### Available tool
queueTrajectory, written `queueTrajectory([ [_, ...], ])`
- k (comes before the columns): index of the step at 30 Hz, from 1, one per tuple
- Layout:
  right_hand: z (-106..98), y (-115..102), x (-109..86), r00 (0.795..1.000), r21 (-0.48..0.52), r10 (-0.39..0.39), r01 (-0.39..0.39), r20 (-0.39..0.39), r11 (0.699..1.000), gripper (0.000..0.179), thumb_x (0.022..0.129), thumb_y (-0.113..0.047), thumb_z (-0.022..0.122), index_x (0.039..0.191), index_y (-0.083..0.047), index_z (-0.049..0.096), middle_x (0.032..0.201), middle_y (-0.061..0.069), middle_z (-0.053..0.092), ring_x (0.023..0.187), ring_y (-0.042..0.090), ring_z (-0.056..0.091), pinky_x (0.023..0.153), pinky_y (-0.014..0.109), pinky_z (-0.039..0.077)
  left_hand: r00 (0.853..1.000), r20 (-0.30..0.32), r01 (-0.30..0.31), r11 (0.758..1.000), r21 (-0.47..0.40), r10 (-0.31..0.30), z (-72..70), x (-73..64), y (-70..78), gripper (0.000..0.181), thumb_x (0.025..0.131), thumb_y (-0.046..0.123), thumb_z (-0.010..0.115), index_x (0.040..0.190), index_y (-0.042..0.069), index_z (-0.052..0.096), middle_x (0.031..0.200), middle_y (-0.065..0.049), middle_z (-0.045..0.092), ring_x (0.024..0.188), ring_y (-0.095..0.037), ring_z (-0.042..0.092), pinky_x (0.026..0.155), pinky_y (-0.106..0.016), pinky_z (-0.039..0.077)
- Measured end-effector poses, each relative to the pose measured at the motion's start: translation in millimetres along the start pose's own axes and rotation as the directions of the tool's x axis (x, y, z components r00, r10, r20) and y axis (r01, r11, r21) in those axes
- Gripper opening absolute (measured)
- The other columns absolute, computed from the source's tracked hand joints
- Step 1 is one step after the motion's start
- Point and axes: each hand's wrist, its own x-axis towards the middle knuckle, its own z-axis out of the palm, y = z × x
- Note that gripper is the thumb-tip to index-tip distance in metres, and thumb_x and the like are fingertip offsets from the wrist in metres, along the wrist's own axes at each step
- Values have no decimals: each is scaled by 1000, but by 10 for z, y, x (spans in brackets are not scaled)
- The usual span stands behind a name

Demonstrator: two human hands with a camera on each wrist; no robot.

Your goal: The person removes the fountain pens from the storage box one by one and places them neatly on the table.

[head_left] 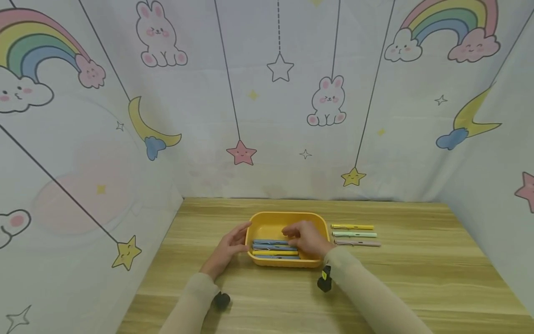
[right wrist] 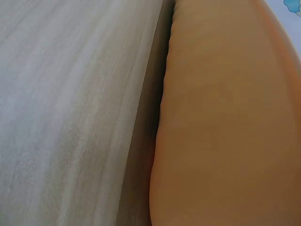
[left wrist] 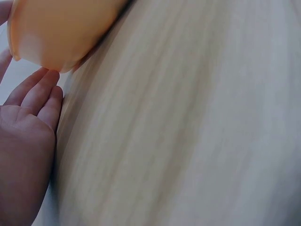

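A yellow plastic tray [head_left: 288, 263] with rounded corners stands on the table. Several pens lie side by side in its front left part, blue ones [head_left: 275, 248] and a yellow one [head_left: 275, 253]. My left hand [head_left: 227, 250] rests at the tray's left end, its relaxed fingers [left wrist: 40, 94] against the outer wall. My right hand [head_left: 310, 239] reaches into the tray from the right. Its index finger and thumb are apart, the thumb overlapping the right end of the rearmost blue pen. The right wrist view shows the tray's outer front wall [right wrist: 225, 122], with the hand out of sight.
Right of the tray, three pens lie in a row on the wooden table [head_left: 267, 301]: a yellow pen [head_left: 352, 227], a light green pen [head_left: 354, 234] and a pink pen [head_left: 357, 243]. A printed cloth [head_left: 267, 111] hangs behind the table and along both sides.
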Motion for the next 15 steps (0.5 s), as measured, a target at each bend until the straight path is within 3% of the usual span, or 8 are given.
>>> queueTrajectory([
  [15,41,24,30,1000,-78,-15,16,18,997,32,89,7,77,120,-2,78,114,9,79,106,26,76,92,43,61,1000,8,-1,1000,-6,1,-10,9,-16,71,97,6,70,161,21,43,167,-14,39,151,-35,41,124,-51,30],
])
